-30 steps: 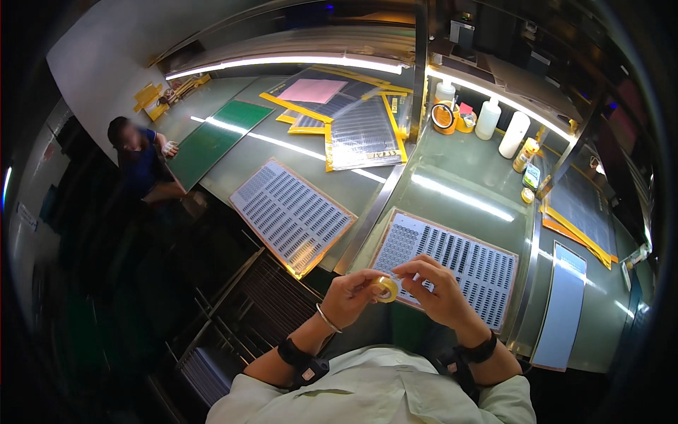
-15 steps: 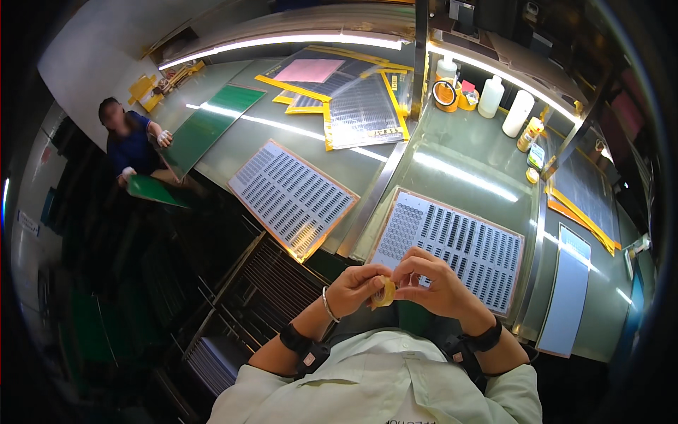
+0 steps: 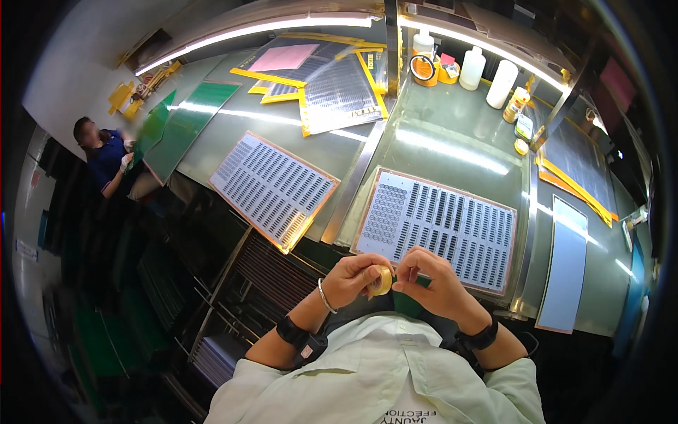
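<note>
My left hand grips a roll of yellowish translucent tape in front of my shirt. Close against the roll's right side, my right hand has its thumb and index finger pinched together. Whatever lies between those fingertips is too small to make out. Just beyond both hands, a copper-edged panel printed with rows of dark rectangles and a block of circles lies on the glass-topped table. A similar panel rests farther left, its near corner overhanging the table's edge.
Yellow-edged film sheets overlap at the back. White bottles and tape rolls stand under the lamp. A pale blue panel lies at right. At far left a co-worker handles a green board beside another green board.
My view has shifted, so the table sits higher and more to the left. My right fingertips have drawn slightly off the roll. The co-worker has raised a green board onto the table.
</note>
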The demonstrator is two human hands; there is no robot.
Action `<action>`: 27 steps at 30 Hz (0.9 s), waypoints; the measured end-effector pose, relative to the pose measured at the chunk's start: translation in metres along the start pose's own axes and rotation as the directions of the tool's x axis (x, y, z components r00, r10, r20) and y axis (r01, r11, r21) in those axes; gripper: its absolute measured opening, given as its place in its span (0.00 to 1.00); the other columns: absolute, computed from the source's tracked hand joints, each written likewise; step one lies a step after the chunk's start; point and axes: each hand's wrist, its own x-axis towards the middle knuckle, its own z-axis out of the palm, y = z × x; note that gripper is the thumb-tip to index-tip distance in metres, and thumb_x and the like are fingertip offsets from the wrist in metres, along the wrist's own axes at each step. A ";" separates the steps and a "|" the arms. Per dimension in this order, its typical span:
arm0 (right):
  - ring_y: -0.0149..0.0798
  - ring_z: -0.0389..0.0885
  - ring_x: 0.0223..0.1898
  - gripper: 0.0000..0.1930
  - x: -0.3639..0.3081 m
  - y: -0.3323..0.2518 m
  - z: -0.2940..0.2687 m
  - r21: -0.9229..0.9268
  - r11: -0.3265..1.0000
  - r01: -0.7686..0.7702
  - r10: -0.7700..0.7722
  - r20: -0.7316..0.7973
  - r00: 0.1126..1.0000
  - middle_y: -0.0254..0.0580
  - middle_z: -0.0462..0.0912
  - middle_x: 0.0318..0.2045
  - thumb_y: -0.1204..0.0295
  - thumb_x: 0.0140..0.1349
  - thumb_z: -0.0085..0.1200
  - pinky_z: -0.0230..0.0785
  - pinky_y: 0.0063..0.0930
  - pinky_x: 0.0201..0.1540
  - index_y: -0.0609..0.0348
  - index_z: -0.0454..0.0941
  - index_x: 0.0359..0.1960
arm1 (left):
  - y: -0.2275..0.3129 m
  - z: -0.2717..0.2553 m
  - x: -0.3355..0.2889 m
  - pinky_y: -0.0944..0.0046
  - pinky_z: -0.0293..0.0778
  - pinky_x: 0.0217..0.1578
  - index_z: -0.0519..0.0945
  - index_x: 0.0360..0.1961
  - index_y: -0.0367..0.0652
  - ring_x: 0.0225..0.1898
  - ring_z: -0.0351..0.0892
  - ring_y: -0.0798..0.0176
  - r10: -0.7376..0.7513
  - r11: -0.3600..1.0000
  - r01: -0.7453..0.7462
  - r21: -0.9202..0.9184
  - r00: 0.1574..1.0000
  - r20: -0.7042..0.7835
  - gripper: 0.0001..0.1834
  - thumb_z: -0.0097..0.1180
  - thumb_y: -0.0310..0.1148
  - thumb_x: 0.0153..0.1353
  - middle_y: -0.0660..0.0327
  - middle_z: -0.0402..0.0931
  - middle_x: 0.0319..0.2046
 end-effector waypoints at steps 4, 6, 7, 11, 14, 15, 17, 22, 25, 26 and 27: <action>0.39 0.78 0.31 0.07 -0.004 0.001 -0.001 -0.137 0.986 0.096 -0.106 -0.071 0.992 0.40 0.77 0.30 0.79 0.54 0.60 0.70 0.28 0.32 0.59 0.76 0.35 | -0.003 0.002 0.000 0.79 0.70 0.22 0.79 0.46 0.38 0.23 0.71 0.79 -0.032 0.998 0.030 -0.046 0.999 -0.024 0.16 0.49 0.41 0.69 0.68 0.75 0.26; 0.40 0.78 0.31 0.07 -0.002 0.002 -0.001 -0.286 0.942 0.174 -0.201 -0.068 0.977 0.41 0.78 0.30 0.79 0.54 0.59 0.71 0.29 0.32 0.59 0.78 0.35 | -0.004 0.002 0.000 0.79 0.70 0.22 0.79 0.45 0.38 0.22 0.71 0.79 -0.048 0.998 0.047 -0.038 0.998 -0.027 0.16 0.49 0.41 0.69 0.68 0.75 0.26; 0.40 0.79 0.31 0.07 -0.002 0.003 -0.001 -0.332 0.922 0.198 -0.231 -0.061 0.971 0.41 0.78 0.30 0.79 0.54 0.59 0.71 0.29 0.32 0.60 0.78 0.36 | -0.004 0.001 0.001 0.79 0.70 0.22 0.79 0.45 0.38 0.22 0.71 0.79 -0.054 0.998 0.053 -0.032 0.998 -0.027 0.16 0.49 0.41 0.69 0.68 0.74 0.25; 0.43 0.79 0.30 0.08 -0.001 0.005 -0.001 -0.427 0.865 0.263 -0.303 -0.027 0.953 0.41 0.79 0.30 0.78 0.53 0.59 0.72 0.31 0.32 0.60 0.78 0.35 | -0.004 0.001 0.002 0.79 0.70 0.22 0.79 0.44 0.38 0.22 0.70 0.79 -0.068 0.998 0.068 -0.012 0.997 -0.018 0.16 0.49 0.40 0.69 0.68 0.74 0.25; 0.42 0.78 0.29 0.08 -0.002 0.009 0.000 -0.471 0.836 0.281 -0.329 -0.022 0.944 0.40 0.78 0.29 0.78 0.51 0.60 0.71 0.31 0.31 0.60 0.78 0.34 | -0.004 0.003 0.003 0.79 0.70 0.22 0.79 0.44 0.37 0.21 0.70 0.79 -0.094 0.996 0.094 -0.011 0.996 -0.006 0.15 0.49 0.39 0.70 0.68 0.74 0.24; 0.41 0.78 0.29 0.08 -0.002 0.009 0.001 -0.496 0.817 0.295 -0.341 -0.004 0.940 0.40 0.77 0.28 0.78 0.50 0.60 0.71 0.31 0.31 0.60 0.77 0.33 | -0.004 0.003 0.003 0.79 0.70 0.22 0.79 0.44 0.37 0.21 0.70 0.79 -0.106 0.994 0.106 -0.007 0.994 -0.008 0.15 0.48 0.38 0.70 0.68 0.74 0.24; 0.41 0.78 0.29 0.07 -0.002 0.011 0.002 -0.519 0.799 0.306 -0.350 0.013 0.937 0.39 0.77 0.28 0.79 0.50 0.60 0.71 0.31 0.31 0.60 0.77 0.32 | -0.007 0.004 0.002 0.79 0.70 0.21 0.79 0.44 0.37 0.21 0.70 0.79 -0.120 0.993 0.120 -0.006 0.993 -0.009 0.14 0.48 0.38 0.70 0.68 0.74 0.24; 0.37 0.72 0.26 0.08 0.000 0.012 0.004 -0.614 0.709 0.346 -0.408 0.042 0.912 0.37 0.70 0.23 0.80 0.44 0.58 0.67 0.30 0.29 0.58 0.70 0.24 | -0.010 0.010 0.002 0.78 0.68 0.20 0.79 0.44 0.37 0.20 0.69 0.79 -0.142 0.989 0.141 -0.043 0.989 -0.028 0.15 0.48 0.38 0.70 0.68 0.73 0.23; 0.38 0.71 0.25 0.09 0.002 0.014 0.004 -0.625 0.706 0.333 -0.407 0.028 0.913 0.36 0.68 0.22 0.80 0.42 0.57 0.64 0.30 0.29 0.57 0.68 0.22 | -0.013 0.012 0.003 0.78 0.68 0.19 0.79 0.44 0.37 0.20 0.68 0.79 -0.173 0.983 0.171 -0.066 0.984 -0.029 0.16 0.47 0.39 0.70 0.69 0.73 0.23; 0.38 0.70 0.25 0.09 0.002 0.015 0.004 -0.624 0.710 0.326 -0.402 0.022 0.916 0.37 0.68 0.22 0.80 0.41 0.57 0.64 0.31 0.29 0.57 0.68 0.22 | -0.015 0.012 0.004 0.78 0.68 0.19 0.79 0.44 0.37 0.20 0.68 0.79 -0.176 0.982 0.174 -0.068 0.984 -0.028 0.16 0.47 0.39 0.70 0.69 0.73 0.23; 0.40 0.71 0.26 0.10 0.001 0.014 0.002 -0.586 0.751 0.305 -0.373 0.005 0.928 0.37 0.68 0.23 0.80 0.41 0.57 0.64 0.31 0.29 0.57 0.68 0.23 | -0.016 0.011 0.004 0.79 0.66 0.19 0.79 0.44 0.37 0.19 0.67 0.79 -0.193 0.979 0.190 -0.076 0.981 -0.032 0.16 0.47 0.39 0.71 0.69 0.72 0.23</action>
